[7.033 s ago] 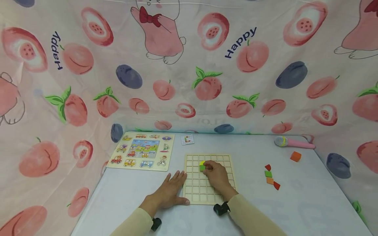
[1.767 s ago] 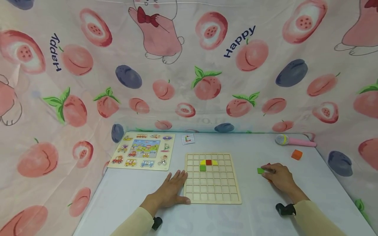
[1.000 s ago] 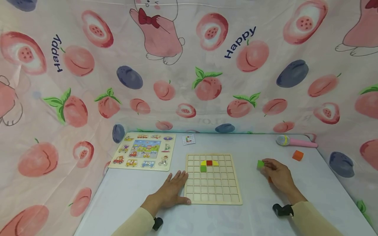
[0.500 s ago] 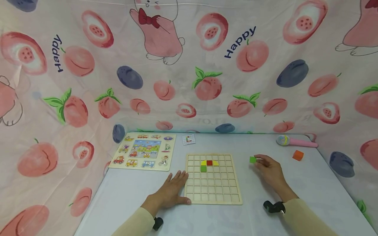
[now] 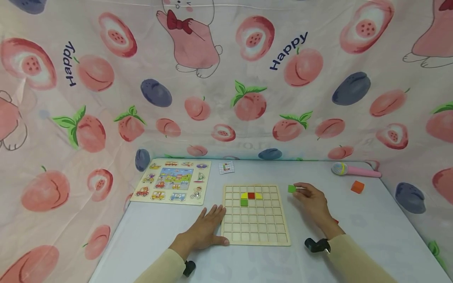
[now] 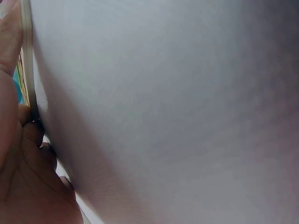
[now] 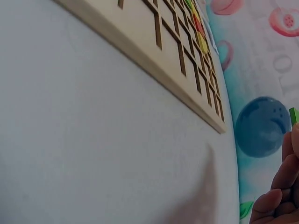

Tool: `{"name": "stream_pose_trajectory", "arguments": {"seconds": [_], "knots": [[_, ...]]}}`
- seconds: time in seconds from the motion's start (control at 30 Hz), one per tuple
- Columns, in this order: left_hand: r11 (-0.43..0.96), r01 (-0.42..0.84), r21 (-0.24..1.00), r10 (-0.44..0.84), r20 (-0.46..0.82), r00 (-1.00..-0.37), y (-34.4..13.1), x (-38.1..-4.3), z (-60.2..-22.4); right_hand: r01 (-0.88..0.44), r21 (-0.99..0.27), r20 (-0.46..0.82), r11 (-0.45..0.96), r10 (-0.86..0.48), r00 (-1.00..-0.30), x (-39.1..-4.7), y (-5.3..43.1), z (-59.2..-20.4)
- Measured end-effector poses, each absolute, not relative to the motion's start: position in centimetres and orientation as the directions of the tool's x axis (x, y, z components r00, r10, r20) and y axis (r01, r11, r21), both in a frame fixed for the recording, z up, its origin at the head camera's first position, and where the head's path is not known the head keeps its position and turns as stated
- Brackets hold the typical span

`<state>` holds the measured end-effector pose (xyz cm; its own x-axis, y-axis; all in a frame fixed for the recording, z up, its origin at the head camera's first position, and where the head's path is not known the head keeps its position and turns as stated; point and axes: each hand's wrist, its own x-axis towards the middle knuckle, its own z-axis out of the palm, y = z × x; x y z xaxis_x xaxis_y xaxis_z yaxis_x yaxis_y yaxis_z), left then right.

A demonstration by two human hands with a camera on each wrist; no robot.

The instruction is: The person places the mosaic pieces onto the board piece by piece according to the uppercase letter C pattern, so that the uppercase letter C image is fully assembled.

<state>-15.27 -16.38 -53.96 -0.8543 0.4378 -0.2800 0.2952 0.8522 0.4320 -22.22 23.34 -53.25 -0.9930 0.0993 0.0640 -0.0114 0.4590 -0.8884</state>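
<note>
My right hand (image 5: 313, 202) pinches a green square tile (image 5: 291, 189) between thumb and fingers, just off the right edge of a wooden grid board (image 5: 255, 230). In the right wrist view the tile (image 7: 294, 115) shows at the right edge. On the board lie a green tile (image 5: 244, 202), a red tile (image 5: 251, 195) and two yellow pieces, one (image 5: 258, 195) right of the red. My left hand (image 5: 201, 230) lies flat with spread fingers, fingertips and thumb at the board's left edge. A red piece (image 5: 336, 221) peeks out beside my right wrist; other loose pieces there are hidden.
A picture puzzle board (image 5: 192, 198) lies at the back left, with a small pattern card (image 5: 226, 167) beside it. A pink toy microphone (image 5: 357, 171) and an orange block (image 5: 357, 187) lie at the back right. A printed cloth hangs behind the table.
A red tile and a second yellow piece have joined the board since the earliest frame. My right hand has picked up a green tile and moved left with it. My left hand stays put.
</note>
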Motion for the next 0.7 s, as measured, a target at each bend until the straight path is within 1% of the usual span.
{"name": "stream_pose_trajectory", "arguments": {"seconds": [0.13,0.3,0.5,0.7], "knots": [[0.853,0.293,0.431,0.436,-0.281,-0.855,-16.4,-15.3,-54.0,-0.017,-0.902,0.069,0.432,0.104,-0.992,-22.4,22.4,-53.3],[0.854,0.294,0.428,0.436,-0.282,-0.855,-16.3,-15.3,-53.9,0.015,-0.894,0.036,0.448,0.104,-0.994,-22.4,21.3,-53.3],[0.853,0.296,0.431,0.438,-0.282,-0.854,-16.3,-15.3,-53.8,0.022,-0.907,0.026,0.421,0.107,-0.994,-22.2,19.8,-53.6],[0.851,0.293,0.435,0.439,-0.283,-0.853,-16.3,-15.3,-53.6,0.069,-0.918,-0.031,0.389,0.103,-0.994,-21.9,17.7,-53.7]]}}
